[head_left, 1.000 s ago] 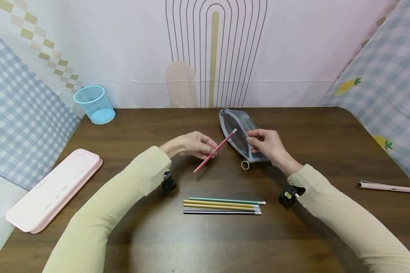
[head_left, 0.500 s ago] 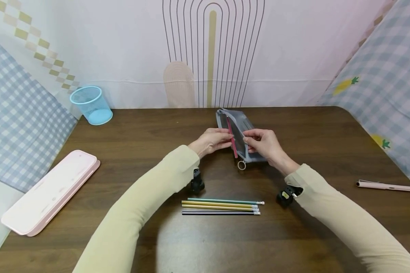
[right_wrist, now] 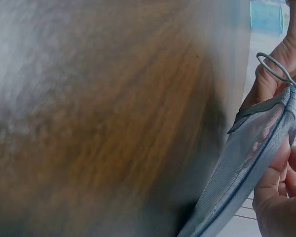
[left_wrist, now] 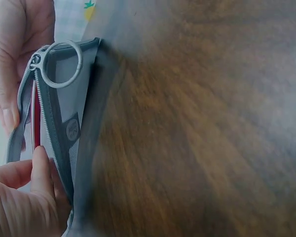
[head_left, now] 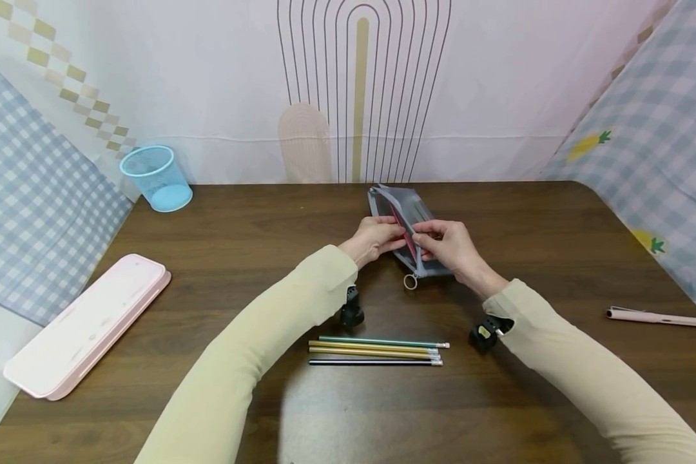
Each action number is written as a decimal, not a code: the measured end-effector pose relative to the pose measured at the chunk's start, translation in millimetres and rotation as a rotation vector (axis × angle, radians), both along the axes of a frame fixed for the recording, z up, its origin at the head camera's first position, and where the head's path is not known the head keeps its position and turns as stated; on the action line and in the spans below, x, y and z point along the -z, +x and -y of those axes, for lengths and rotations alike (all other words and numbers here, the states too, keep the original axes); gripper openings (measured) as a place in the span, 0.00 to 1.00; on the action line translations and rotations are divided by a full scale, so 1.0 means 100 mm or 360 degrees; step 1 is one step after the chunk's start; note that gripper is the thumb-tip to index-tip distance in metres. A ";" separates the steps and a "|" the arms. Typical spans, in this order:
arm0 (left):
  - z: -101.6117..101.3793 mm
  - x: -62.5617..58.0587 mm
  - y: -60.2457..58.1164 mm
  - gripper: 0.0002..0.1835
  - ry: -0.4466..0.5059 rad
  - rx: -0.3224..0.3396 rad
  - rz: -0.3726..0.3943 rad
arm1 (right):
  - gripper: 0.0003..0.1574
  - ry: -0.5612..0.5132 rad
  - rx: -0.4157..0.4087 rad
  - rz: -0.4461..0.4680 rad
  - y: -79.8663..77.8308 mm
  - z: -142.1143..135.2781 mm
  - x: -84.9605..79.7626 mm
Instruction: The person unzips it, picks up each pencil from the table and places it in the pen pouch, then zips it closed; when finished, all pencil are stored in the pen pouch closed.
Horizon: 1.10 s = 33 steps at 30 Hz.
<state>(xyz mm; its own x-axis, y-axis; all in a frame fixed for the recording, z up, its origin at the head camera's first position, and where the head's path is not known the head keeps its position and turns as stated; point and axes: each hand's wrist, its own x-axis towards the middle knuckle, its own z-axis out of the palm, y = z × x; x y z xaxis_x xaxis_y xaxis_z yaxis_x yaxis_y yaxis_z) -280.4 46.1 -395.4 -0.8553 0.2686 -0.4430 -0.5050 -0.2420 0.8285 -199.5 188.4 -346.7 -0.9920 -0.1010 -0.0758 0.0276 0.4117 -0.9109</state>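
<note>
A grey mesh zip pouch (head_left: 437,266) lies on the table with its zip undone and its mouth facing left. My right hand (head_left: 449,245) pinches the near-right edge of that mouth between thumb and fingers. My left hand (head_left: 377,237) reaches into the opening and holds a red pencil (head_left: 410,245), which lies lengthwise inside. In the left wrist view the pencil (left_wrist: 37,121) shows as a red strip between the zip edges, with the left fingertips at its end. A metal ring (left_wrist: 79,64) hangs from the zip pull.
Green (head_left: 383,339), gold (head_left: 371,347) and black (head_left: 371,363) pencils lie side by side in front of the pouch. A pink pencil case (head_left: 93,322) is at left, a blue mesh cup (head_left: 171,196) at back left, and a pale pink pen (head_left: 655,317) at right.
My left hand has moved right to the pouch, turning the red pencil along its opening and bringing it inside. The right hand keeps its grip on the pouch edge.
</note>
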 end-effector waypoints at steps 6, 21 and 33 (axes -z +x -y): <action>-0.03 0.22 -0.11 0.33 0.0074 0.0022 -0.0060 | 0.19 -0.0007 0.0025 -0.0006 0.01 -0.01 0.00; 0.73 -0.47 0.81 0.20 -0.0222 0.1385 -0.0189 | 0.19 -0.0006 0.0045 -0.0035 -0.01 -0.03 -0.01; 0.86 -0.37 1.05 0.17 -0.0623 0.1851 -0.0616 | 0.19 0.0002 0.0038 -0.0031 0.01 -0.04 0.01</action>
